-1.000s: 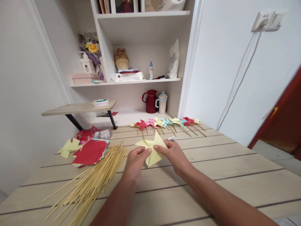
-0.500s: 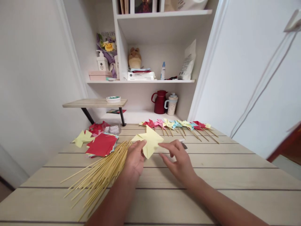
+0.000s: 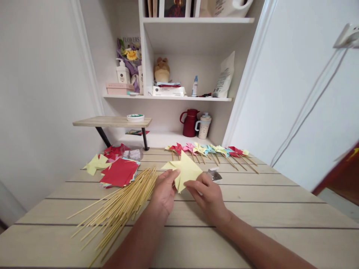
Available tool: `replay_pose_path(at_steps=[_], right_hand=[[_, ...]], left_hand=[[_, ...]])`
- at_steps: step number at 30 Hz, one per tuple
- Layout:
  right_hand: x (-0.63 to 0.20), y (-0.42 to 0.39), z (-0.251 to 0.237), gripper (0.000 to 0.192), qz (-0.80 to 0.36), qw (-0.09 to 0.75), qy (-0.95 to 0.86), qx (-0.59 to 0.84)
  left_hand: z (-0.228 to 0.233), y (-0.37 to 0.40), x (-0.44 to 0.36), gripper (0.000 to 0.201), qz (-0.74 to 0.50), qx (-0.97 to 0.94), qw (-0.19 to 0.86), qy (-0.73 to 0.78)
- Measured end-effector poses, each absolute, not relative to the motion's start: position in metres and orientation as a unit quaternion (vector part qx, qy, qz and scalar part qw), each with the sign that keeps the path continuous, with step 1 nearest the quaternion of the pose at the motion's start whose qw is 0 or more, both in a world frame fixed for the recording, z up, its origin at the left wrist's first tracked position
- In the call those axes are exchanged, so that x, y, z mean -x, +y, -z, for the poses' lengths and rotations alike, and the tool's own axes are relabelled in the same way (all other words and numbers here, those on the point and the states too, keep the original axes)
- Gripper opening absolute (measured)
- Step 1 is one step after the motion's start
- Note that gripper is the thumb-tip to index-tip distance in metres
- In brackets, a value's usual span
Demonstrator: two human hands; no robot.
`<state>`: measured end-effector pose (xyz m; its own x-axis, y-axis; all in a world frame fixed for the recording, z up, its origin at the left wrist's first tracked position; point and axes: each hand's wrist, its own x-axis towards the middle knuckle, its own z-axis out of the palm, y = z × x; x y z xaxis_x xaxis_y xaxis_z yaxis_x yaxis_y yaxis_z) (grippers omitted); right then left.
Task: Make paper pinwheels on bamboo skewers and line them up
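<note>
Both the left hand (image 3: 164, 192) and right hand (image 3: 209, 196) pinch a yellow paper pinwheel (image 3: 183, 170), seemingly mid-fold, bamboo skewers (image 3: 123, 205) just left of the fingers.

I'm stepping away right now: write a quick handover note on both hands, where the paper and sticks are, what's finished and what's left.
Left hand: pinching the folded yellow paper at its left edge.
Right hand: fingers on the same paper's lower right.
Bamboo sticks: loose pile left of the hands.
Red paper stack: beyond the sticks, far left.
Done: a row of finished pinwheels on sticks along the table's far edge.
Left: the yellow piece has no stick yet; many sticks and sheets unused.
</note>
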<state>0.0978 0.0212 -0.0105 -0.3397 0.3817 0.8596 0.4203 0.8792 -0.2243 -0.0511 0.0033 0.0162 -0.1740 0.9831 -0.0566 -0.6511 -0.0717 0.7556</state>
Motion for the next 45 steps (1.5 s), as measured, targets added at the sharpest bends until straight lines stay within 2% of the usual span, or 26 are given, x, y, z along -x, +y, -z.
replay_pose_path(at_steps=[6, 15, 26, 45], right_hand=[[-0.097, 0.019, 0.001, 0.010, -0.100, 0.561, -0.768, 0.293], [-0.100, 0.023, -0.011, 0.019, -0.221, 0.558, -0.704, 0.380], [-0.101, 0.024, -0.015, 0.018, -0.215, 0.555, -0.703, 0.389], [-0.100, 0.024, -0.014, 0.021, -0.169, 0.562, -0.716, 0.377]], left_hand=[[-0.017, 0.001, 0.047, 0.028, -0.689, -0.262, 0.581, 0.347], [-0.022, -0.002, 0.041, 0.029, -0.678, -0.279, 0.560, 0.386], [-0.017, -0.001, 0.041, 0.027, -0.666, -0.295, 0.520, 0.446], [-0.014, -0.001, 0.041, 0.028, -0.654, -0.346, 0.486, 0.465]])
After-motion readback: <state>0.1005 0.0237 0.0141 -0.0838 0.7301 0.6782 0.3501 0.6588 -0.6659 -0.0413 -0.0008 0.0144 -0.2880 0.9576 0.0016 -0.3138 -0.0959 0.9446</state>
